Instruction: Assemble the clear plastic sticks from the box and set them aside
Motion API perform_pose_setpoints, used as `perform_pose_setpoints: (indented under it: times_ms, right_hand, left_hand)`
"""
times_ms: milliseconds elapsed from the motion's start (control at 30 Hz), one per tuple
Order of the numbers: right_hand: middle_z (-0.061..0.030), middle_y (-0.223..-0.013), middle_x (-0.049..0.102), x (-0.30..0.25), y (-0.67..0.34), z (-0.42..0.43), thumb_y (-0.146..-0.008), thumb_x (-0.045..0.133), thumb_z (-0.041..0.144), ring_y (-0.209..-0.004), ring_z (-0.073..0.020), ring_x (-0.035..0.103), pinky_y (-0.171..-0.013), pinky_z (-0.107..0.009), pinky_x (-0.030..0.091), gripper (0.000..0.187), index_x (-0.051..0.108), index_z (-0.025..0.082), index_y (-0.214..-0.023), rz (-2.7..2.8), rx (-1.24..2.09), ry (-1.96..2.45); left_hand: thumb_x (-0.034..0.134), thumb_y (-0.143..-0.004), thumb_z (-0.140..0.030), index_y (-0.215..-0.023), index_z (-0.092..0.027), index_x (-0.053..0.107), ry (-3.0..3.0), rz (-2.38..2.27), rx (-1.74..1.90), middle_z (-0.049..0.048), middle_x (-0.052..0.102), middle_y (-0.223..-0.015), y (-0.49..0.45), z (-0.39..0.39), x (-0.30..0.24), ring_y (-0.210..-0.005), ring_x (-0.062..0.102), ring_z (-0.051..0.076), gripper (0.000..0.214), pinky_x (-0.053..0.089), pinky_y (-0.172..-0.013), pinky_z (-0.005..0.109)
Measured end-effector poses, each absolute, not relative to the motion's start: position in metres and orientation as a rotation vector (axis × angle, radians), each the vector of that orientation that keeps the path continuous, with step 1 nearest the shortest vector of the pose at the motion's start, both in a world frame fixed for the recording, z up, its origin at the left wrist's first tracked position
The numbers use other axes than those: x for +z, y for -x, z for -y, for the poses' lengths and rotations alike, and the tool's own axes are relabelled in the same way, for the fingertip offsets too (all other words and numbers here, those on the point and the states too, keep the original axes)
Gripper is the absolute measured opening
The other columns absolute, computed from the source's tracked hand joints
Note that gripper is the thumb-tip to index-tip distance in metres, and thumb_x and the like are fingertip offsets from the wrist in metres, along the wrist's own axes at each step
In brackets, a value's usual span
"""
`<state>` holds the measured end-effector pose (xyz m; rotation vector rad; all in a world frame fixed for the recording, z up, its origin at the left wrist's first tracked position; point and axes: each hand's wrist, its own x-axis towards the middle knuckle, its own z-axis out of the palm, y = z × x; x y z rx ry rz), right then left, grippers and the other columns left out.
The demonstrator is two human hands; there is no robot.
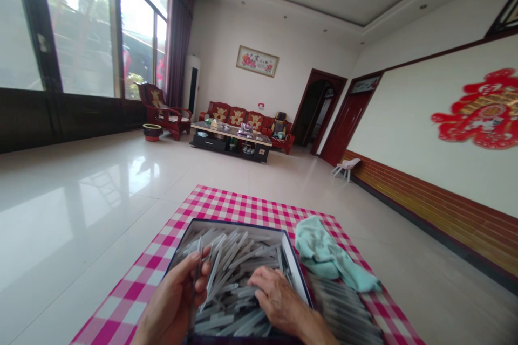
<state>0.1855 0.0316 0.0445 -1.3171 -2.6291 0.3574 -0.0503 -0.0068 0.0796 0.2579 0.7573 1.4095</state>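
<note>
My left hand is closed around slim grey pen-like sticks, held upright over the left side of a shallow box. Loose translucent plastic sleeves fill that box, which has white inner walls and a dark blue rim. Down among the sleeves on the right side reaches my right hand, its fingers bent together; whatever is between the fingertips is hidden. Beside the box, to the right, a row of thin dark sticks lies side by side, blurred.
A pink-and-white checked cloth covers the table. A mint-green towel lies crumpled right of the box. Across the tiled floor stand a low coffee table, a red wooden sofa, an armchair and a small stool.
</note>
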Motion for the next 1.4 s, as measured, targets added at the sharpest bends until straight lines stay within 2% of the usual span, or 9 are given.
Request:
perform_pose_setpoints:
  times_ms: [100, 300, 400, 500, 667, 867, 1133, 1300, 1400]
  right_hand:
    - [-0.0032, -0.114, 0.064, 0.048, -0.197, -0.028, -0.085, 0.045, 0.014, -0.111, -0.0198, 0.056, -0.102, -0.037, 0.034, 0.029, 0.063, 0.026, -0.104, 2.575, 0.453, 1.298]
    - [-0.0007, -0.111, 0.067, 0.052, -0.213, -0.02, -0.081, 0.045, 0.009, -0.131, -0.0284, 0.039, -0.11, -0.058, 0.009, 0.033, 0.067, 0.029, -0.095, 2.567, 0.474, 1.371]
    - [0.0007, -0.103, 0.069, 0.054, -0.212, -0.026, -0.075, 0.04, 0.002, -0.119, -0.023, 0.051, -0.109, -0.051, 0.017, 0.039, 0.067, 0.026, -0.087, 2.539, 0.427, 1.357]
    - [-0.0021, -0.108, 0.067, 0.054, -0.204, -0.041, -0.076, 0.038, 0.002, -0.107, -0.0179, 0.058, -0.101, -0.037, 0.031, 0.042, 0.065, 0.023, -0.1, 2.492, 0.384, 1.333]
    - [-0.0099, -0.118, 0.063, 0.044, -0.19, -0.059, -0.087, 0.037, 0.011, -0.109, -0.0216, 0.058, -0.094, -0.035, 0.037, 0.037, 0.061, 0.018, -0.115, 2.535, 0.303, 1.453]
    - [-0.0073, -0.107, 0.065, 0.039, -0.199, -0.048, -0.09, 0.036, 0.014, -0.103, -0.0214, 0.059, -0.097, -0.038, 0.034, 0.035, 0.065, 0.022, -0.106, 2.589, 0.3, 1.527]
    - [-0.0053, -0.125, 0.06, 0.056, -0.214, -0.03, -0.09, 0.04, 0.017, -0.117, -0.0204, 0.053, -0.106, -0.037, 0.025, 0.031, 0.066, 0.024, -0.106, 2.554, 0.42, 1.399]
    - [-0.0047, -0.098, 0.069, 0.06, -0.207, -0.037, -0.095, 0.036, 0.023, -0.093, -0.0171, 0.063, -0.088, -0.027, 0.039, 0.037, 0.07, 0.02, -0.081, 2.552, 0.316, 1.463]
    - [-0.0051, -0.084, 0.07, 0.058, -0.2, -0.052, -0.091, 0.041, 0.02, -0.081, -0.0164, 0.065, -0.075, -0.024, 0.042, 0.031, 0.07, 0.019, -0.082, 2.573, 0.212, 1.585]
  left_hand:
    - [0.059, -0.082, -0.016, -0.096, -0.011, 0.064, -0.258, -0.749, 1.415, -0.0029, 0.054, -0.063, 0.05, 0.006, 0.08, -0.041, 0.044, 0.004, 0.015, 0.037, -0.033, 0.014]
    - [0.059, -0.083, -0.017, -0.096, -0.01, 0.064, -0.256, -0.764, 1.414, -0.0027, 0.054, -0.063, 0.05, 0.009, 0.081, -0.041, 0.043, 0.003, 0.016, 0.036, -0.033, 0.014]
    - [0.058, -0.083, -0.016, -0.098, -0.009, 0.063, -0.258, -0.761, 1.408, -0.0027, 0.054, -0.063, 0.049, 0.01, 0.081, -0.041, 0.044, 0.003, 0.017, 0.036, -0.033, 0.014]
    - [0.058, -0.084, -0.017, -0.099, -0.009, 0.063, -0.258, -0.761, 1.402, -0.0028, 0.054, -0.063, 0.048, 0.01, 0.082, -0.04, 0.043, 0.003, 0.017, 0.036, -0.033, 0.014]
    - [0.058, -0.084, -0.018, -0.097, -0.009, 0.063, -0.267, -0.774, 1.396, -0.0028, 0.054, -0.063, 0.046, 0.009, 0.085, -0.04, 0.043, 0.003, 0.016, 0.035, -0.033, 0.013]
    - [0.059, -0.084, -0.02, -0.097, -0.009, 0.064, -0.269, -0.751, 1.386, -0.0035, 0.054, -0.063, 0.047, 0.009, 0.08, -0.04, 0.043, 0.003, 0.017, 0.035, -0.033, 0.014]
    - [0.058, -0.086, -0.021, -0.098, -0.009, 0.065, -0.289, -0.744, 1.392, -0.0034, 0.053, -0.063, 0.046, 0.008, 0.077, -0.041, 0.043, 0.004, 0.019, 0.035, -0.033, 0.015]
    - [0.056, -0.088, -0.022, -0.098, -0.01, 0.065, -0.281, -0.748, 1.388, -0.0035, 0.053, -0.064, 0.046, 0.007, 0.075, -0.042, 0.043, 0.004, 0.018, 0.035, -0.034, 0.015]
    - [0.057, -0.087, -0.022, -0.098, -0.01, 0.065, -0.283, -0.753, 1.39, -0.0034, 0.054, -0.064, 0.046, 0.006, 0.073, -0.042, 0.044, 0.004, 0.018, 0.035, -0.034, 0.015]
